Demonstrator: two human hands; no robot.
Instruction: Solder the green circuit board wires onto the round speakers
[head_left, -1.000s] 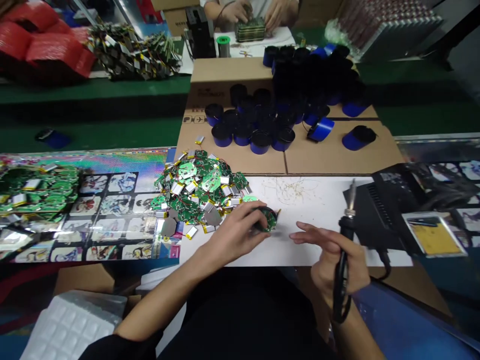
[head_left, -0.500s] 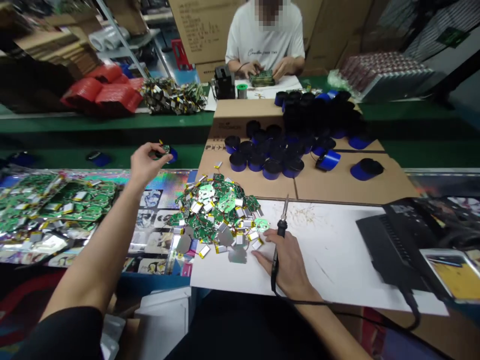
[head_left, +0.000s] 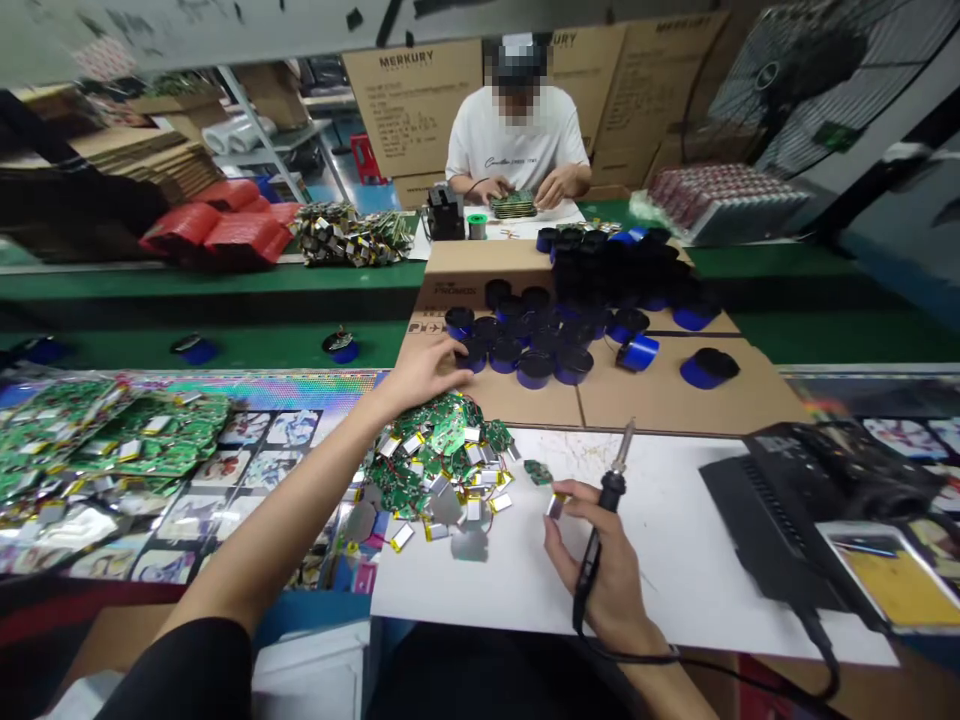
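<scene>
Beside the circuit-board heap (head_left: pixel 439 465), the left hand (head_left: pixel 420 372) lies spread open — the right hand (head_left: pixel 607 570) grips a soldering iron (head_left: pixel 611 490).

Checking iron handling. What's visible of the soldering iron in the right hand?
The soldering iron has a black handle, a metal shaft and a pointed tip, aimed up and away over the white sheet. The right hand holds it pen-style, tilted. A black cord leaves its rear end and runs past the wrist.
</scene>
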